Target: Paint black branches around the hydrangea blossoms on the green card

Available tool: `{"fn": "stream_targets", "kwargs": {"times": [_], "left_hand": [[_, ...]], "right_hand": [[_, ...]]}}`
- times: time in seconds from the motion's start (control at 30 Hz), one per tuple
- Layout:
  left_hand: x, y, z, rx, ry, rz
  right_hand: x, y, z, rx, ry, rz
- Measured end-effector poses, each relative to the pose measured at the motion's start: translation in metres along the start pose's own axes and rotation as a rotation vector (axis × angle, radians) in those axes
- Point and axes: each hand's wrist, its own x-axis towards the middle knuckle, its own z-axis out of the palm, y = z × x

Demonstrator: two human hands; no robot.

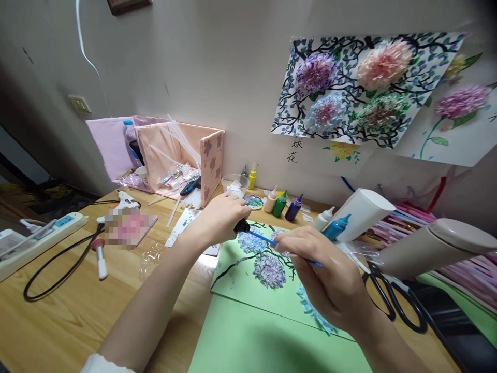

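Observation:
My left hand (pixel 222 216) is closed round a small black paint bottle (pixel 242 226), tilted with its mouth toward the right. In my right hand (pixel 325 267) is a thin blue paintbrush (pixel 263 237), pinched like a pen. The brush's far end meets the mouth of the bottle, and its bristles are hidden there. Beneath both hands lies a light green sheet (pixel 233 282) with black painted branches. On it sit fluffy paper flowers, among them a purple one (pixel 270 271) and a turquoise one (pixel 316 313), partly covered by my right hand.
Paint bottles stand behind the sheet, including green (pixel 279 204), purple (pixel 294 208) and blue (pixel 337 227). Black-handled scissors (pixel 406 305) and a beige tumbler (pixel 438 248) are at right. At left are a glue gun (pixel 127 201), a power strip (pixel 42 247) and a pink box (pixel 212 166).

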Motion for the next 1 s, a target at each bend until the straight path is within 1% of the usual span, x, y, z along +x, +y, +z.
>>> {"fn": "stream_targets", "kwargs": {"times": [0.1,0.27,0.63,0.87,1.0], "left_hand": [[-0.0006,-0.0001,0.0011,-0.004,0.002,0.007],[-0.0015,-0.0017,0.0045,-0.023,0.01,0.003],[-0.002,-0.0015,0.0022,-0.039,-0.049,-0.042],[-0.001,-0.0037,0.0015,-0.055,-0.087,-0.052],[-0.0014,-0.0058,-0.0001,-0.048,-0.135,-0.085]], "right_hand": [[0.0006,-0.0006,-0.0002,-0.031,-0.048,-0.01],[0.0023,0.002,0.004,-0.015,-0.083,0.019],[0.0024,0.0053,0.0078,-0.034,-0.078,0.051],[0.0034,0.0039,0.0046,0.002,-0.03,0.027],[0.003,0.004,0.0025,0.033,0.049,0.024]]}}
